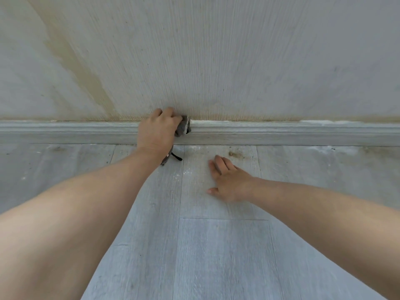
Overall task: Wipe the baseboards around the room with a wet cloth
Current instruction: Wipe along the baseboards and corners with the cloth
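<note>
One grey baseboard (281,133) between wall (216,50); floor (216,256)

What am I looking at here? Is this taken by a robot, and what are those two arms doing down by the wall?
No robot here: a person wears a wide-angle camera on the head, so this single picture looks forward and down along their own bare arms. That is why the arms seem so large and the straight lines bend.

The left hand grips a bunched grey cloth and presses it against the grey baseboard, the moulded strip where the wall meets the floor. A bit of the cloth and a dark loop hang out below the wrist.

The right hand holds nothing; it lies flat on the grey plank floor, apparently propping the person up.

To the right of the cloth, whitish dust lies along the baseboard's top edge, and a brownish dirty patch marks the floor beside it.
</note>
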A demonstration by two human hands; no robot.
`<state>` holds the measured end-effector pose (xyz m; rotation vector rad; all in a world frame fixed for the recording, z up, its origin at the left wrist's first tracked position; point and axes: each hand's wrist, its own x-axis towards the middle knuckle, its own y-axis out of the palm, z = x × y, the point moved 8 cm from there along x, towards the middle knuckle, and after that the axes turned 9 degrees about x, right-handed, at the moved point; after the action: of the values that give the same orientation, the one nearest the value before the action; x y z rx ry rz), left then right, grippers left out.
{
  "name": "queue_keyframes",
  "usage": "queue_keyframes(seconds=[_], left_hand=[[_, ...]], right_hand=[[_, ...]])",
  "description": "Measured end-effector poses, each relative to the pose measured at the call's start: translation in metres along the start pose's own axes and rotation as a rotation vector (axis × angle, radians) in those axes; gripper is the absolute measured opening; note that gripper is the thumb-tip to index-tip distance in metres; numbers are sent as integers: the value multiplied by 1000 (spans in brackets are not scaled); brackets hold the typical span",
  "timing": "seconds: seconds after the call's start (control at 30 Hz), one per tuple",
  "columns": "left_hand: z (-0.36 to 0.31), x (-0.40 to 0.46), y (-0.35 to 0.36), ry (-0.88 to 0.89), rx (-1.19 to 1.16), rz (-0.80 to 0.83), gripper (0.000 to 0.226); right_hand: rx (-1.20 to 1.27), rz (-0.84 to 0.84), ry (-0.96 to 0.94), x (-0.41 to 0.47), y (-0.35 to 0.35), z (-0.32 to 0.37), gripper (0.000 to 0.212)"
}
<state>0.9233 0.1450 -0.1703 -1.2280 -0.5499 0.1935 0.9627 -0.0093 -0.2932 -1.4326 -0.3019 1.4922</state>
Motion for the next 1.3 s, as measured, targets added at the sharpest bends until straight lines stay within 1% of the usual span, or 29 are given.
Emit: queue_keyframes(seconds=[0.1, 0.17, 0.2, 0.3, 0.4, 0.43, 0.5, 0.6, 0.73, 0.83, 0.87, 1.0, 1.07, 1.17, 1.2, 1.3], left_hand=[[21, -9, 2, -107, 12, 6, 20], [40, -16, 6, -218, 28, 51, 22], [46, -18, 7, -236, 46, 58, 23], [39, -11, 7, -205, 50, 24, 23], [-1, 3, 6, -89, 11, -14, 22], [-9, 5, 5, -92, 4, -22, 22], [-11, 4, 3, -117, -2, -29, 25], [0, 2, 4, -70, -21, -17, 29], [31, -8, 3, -174, 10, 20, 28], [37, -9, 3, -224, 38, 58, 24], [30, -5, 2, -226, 34, 58, 24], [-29, 13, -3, -122, -28, 16, 25], [-36, 14, -5, -109, -42, -11, 23], [-21, 10, -3, -7, -23, -12, 20], [-10, 7, -1, -11, -5, 1, 21], [22, 0, 2, -132, 25, 56, 22]], right_hand=[[20, -38, -31, 0, 8, -7, 79], [33, -65, -51, 2, 12, -10, 78], [38, -72, -56, 3, 13, -11, 78], [42, -79, -67, 5, 17, -12, 77], [40, -101, -73, 5, 17, -14, 77], [41, -100, -70, 4, 17, -14, 77], [40, -91, -71, 4, 18, -12, 77], [44, -97, -63, 4, 17, -14, 77], [45, -93, -66, 4, 17, -14, 77], [43, -91, -70, 3, 17, -14, 77], [42, -89, -73, 3, 18, -14, 77], [46, -101, -78, 3, 17, -14, 77], [48, -95, -79, 2, 17, -13, 77], [51, -108, -75, 3, 17, -14, 77], [50, -101, -77, 3, 17, -13, 77], [44, -108, -77, 4, 18, -15, 78]])
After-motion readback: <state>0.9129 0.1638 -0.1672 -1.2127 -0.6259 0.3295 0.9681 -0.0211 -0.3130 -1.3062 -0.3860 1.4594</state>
